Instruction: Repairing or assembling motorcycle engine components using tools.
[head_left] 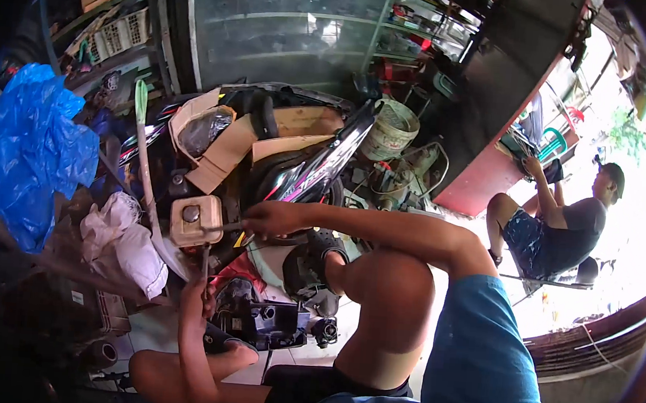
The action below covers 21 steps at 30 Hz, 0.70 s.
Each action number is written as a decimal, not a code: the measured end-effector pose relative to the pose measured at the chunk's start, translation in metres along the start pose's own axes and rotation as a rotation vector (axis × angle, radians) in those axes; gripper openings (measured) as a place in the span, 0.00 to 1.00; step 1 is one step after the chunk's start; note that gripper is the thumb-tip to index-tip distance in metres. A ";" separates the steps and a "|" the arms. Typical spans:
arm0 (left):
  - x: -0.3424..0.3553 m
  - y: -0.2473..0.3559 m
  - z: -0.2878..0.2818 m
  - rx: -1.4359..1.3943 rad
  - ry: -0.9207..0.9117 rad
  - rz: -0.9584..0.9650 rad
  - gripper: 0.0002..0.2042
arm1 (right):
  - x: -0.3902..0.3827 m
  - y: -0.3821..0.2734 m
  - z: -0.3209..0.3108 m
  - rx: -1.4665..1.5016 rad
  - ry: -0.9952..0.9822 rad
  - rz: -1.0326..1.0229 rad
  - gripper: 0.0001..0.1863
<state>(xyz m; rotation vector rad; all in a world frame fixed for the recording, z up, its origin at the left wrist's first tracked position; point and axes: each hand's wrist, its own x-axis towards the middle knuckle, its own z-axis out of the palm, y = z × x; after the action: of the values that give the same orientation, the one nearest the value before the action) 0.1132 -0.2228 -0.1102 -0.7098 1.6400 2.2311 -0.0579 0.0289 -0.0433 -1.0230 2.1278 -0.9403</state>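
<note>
My right hand (273, 219) is closed around a dark, bar-like tool (225, 227), which points left across the near edge of a cream, box-shaped tank (186, 233) with a round cap (192, 213). Below it, my left hand (196, 299) grips a thin, rod-like tool (205, 261) held upright, its top end close to the tank's lower right corner. The tips of the two tools lie near each other. Whether either touches the tank, I cannot tell. A black plastic housing (277, 327) sits on the tiled floor beside my left forearm.
Motorcycle fairing panels (318, 164) and open cardboard (222, 149) pile up ahead. Left are a blue plastic bag (34, 151), a white sack (135, 263) and a long pale handle (146, 144). A bucket (391, 131) stands beyond. Another person (565, 226) sits at the right.
</note>
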 end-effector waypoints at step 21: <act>0.006 -0.003 0.052 -0.150 -0.119 -0.106 0.09 | -0.017 0.055 -0.006 -0.020 -0.480 0.554 0.16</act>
<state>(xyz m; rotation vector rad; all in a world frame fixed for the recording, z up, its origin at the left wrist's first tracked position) 0.0984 -0.1732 -0.1042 -0.6702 1.3589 2.2901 -0.0759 0.0698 -0.0802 -0.5393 1.8533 -0.3589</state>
